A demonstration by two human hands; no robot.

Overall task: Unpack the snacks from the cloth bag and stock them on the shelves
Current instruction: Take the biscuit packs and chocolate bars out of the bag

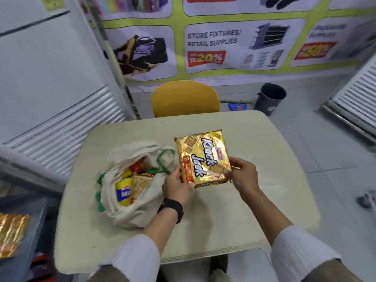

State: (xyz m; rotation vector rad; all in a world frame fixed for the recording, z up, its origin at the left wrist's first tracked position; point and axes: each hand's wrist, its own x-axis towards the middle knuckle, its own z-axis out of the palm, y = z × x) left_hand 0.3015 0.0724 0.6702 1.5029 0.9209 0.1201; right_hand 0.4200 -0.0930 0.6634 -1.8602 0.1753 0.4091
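Note:
A gold "Krack Jack" biscuit pack (203, 155) is held over the beige table (264, 200). My left hand (177, 186) grips its near left corner and my right hand (243, 176) pinches its near right corner. To the left lies the cream cloth bag (130, 212) with green handles, its mouth open. Inside it I see a second gold biscuit pack (140, 185), a yellow and blue pack (123, 193) and something red (138, 166).
A yellow chair (186, 98) stands behind the table. A dark bin (269, 98) sits on the tiled floor at the back right. Another gold pack (12, 235) lies on a glass shelf at the lower left. White louvred panels flank both sides.

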